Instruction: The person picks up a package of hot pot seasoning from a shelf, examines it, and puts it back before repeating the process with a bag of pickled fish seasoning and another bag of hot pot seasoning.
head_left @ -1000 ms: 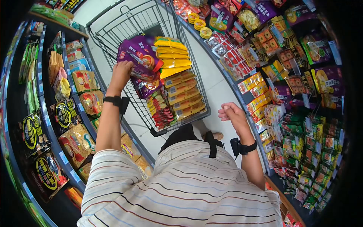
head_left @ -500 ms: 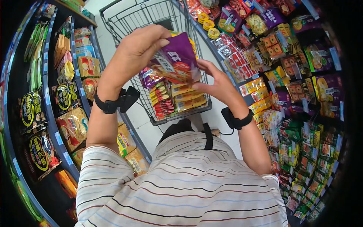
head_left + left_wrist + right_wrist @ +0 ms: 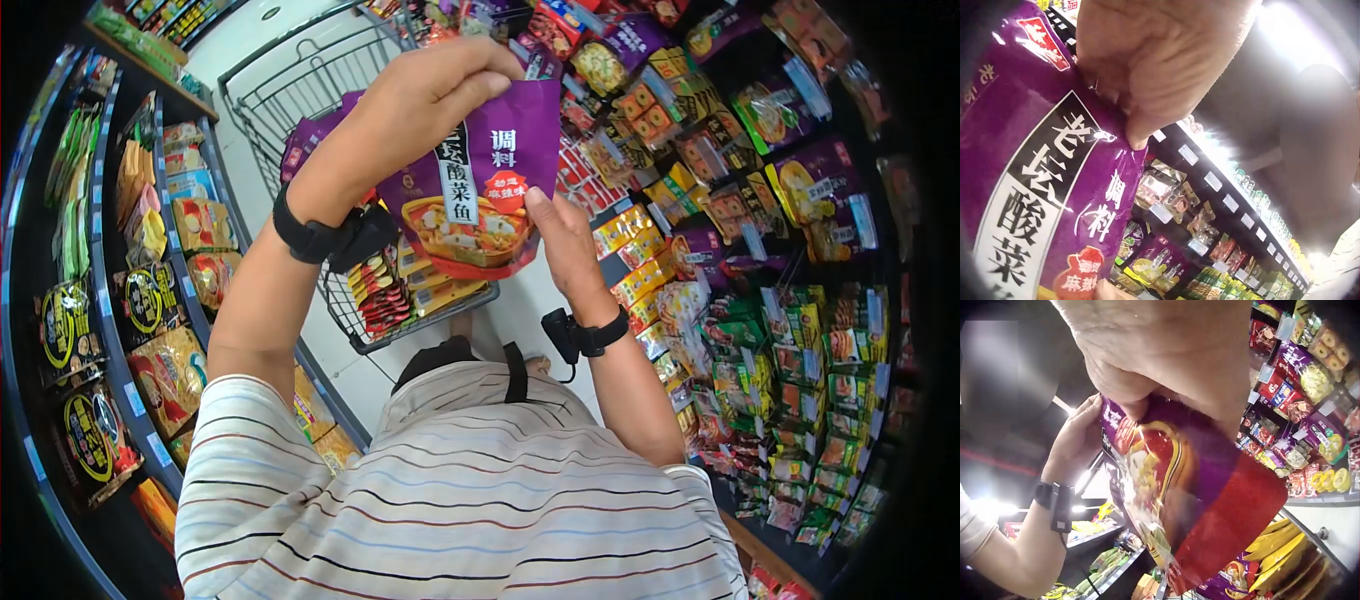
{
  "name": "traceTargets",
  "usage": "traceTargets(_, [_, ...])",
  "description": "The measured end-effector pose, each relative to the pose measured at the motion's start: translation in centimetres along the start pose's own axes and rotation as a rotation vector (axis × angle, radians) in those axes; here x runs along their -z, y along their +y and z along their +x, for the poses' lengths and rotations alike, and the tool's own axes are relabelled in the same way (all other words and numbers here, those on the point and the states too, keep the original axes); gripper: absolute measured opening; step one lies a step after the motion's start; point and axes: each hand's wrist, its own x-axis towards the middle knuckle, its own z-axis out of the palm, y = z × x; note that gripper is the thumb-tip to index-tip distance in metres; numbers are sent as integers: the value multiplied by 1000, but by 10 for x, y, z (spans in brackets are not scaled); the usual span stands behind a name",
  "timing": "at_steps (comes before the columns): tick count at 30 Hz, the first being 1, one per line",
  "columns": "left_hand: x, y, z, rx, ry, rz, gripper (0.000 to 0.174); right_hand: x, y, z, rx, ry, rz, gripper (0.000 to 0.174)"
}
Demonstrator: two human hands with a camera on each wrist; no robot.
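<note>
Both hands are on one purple seasoning pouch (image 3: 485, 190), held up in the air at about twelve o'clock in my head view, above the shopping cart (image 3: 300, 90) and in front of the striped shirt (image 3: 450, 500). From here I see the left hand (image 3: 420, 100) pinching the pouch's top edge, with thumb and fingers curled over the seal from the eleven o'clock side. My left wrist feed shows a fingertip pressed on the purple film just above the black lettering. The right hand (image 3: 565, 245) grips the pouch's lower right edge, at about four o'clock of the pack. Its thumb lies on the printed front, and the other fingers sit behind the pack, where the head view hides them. On the right wrist feed the fingers are bunched at the pouch's edge. The pouch stands roughly upright with its front toward the head camera, showing a picture of a bowl of food in its lower half.

Behind the pouch, the wire cart runs from seven o'clock up to eleven o'clock, holding more purple packs (image 3: 305, 135) and stacked red and yellow packets (image 3: 385, 290). Bagged snacks fill the left shelves (image 3: 150, 300) at nine o'clock. Seasoning packs crowd the right shelves (image 3: 800, 330) at three o'clock. I can see a black wrist strap (image 3: 320, 235) on the left arm.
</note>
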Motion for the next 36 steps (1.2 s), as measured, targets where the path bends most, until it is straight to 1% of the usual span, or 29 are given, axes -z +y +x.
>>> traceTargets(1, [-3, 3, 4, -41, 57, 43, 22, 5, -3, -5, 11, 61, 43, 44])
traceTargets(2, [-5, 5, 7, -83, 116, 82, 24, 14, -6, -9, -42, 112, 113, 42])
traceTargets(3, [-5, 7, 9, -124, 178, 118, 26, 23, -4, -12, -44, 149, 225, 41])
traceTargets(4, [-6, 6, 6, -32, 171, 73, 32, 32, 2, -15, -43, 188, 339, 40])
traceTargets(6, [-21, -5, -7, 116, 322, -85, 34, 54, 9, -21, -39, 259, 535, 38])
traceTargets(7, [-33, -13, -17, 196, 390, -163, 35, 65, 10, -24, -39, 291, 558, 38])
traceTargets(9, [-57, -28, -39, 448, 328, -371, 45, 85, 12, -30, -42, 355, 611, 38])
traceTargets(11, [-88, -33, -60, 623, 174, -478, 56, 95, 10, -37, -5, 361, 631, 39])
traceTargets(13, [-128, -29, -78, 676, 52, -562, 64, 104, 7, -42, 6, 370, 664, 39])
traceTargets(15, [-159, -25, -86, 714, -23, -590, 60, 114, 10, -47, 26, 380, 667, 40])
traceTargets(18, [-167, 24, -68, 785, -29, -938, 56, 125, 8, -55, 48, 355, 668, 41])
traceTargets(21, [-177, 27, -65, 775, -47, -972, 52, 129, 2, -64, 15, 359, 658, 41])
traceTargets(26, [-208, 28, -66, 813, -13, -1069, 45, 144, 3, -84, 1, 407, 624, 43])
traceTargets(30, [-228, 32, -67, 853, -20, -1106, 46, 152, -4, -100, 6, 430, 567, 46])
traceTargets(36, [-255, 53, -52, 809, 18, -1114, 44, 165, -15, -123, 48, 476, 491, 47])
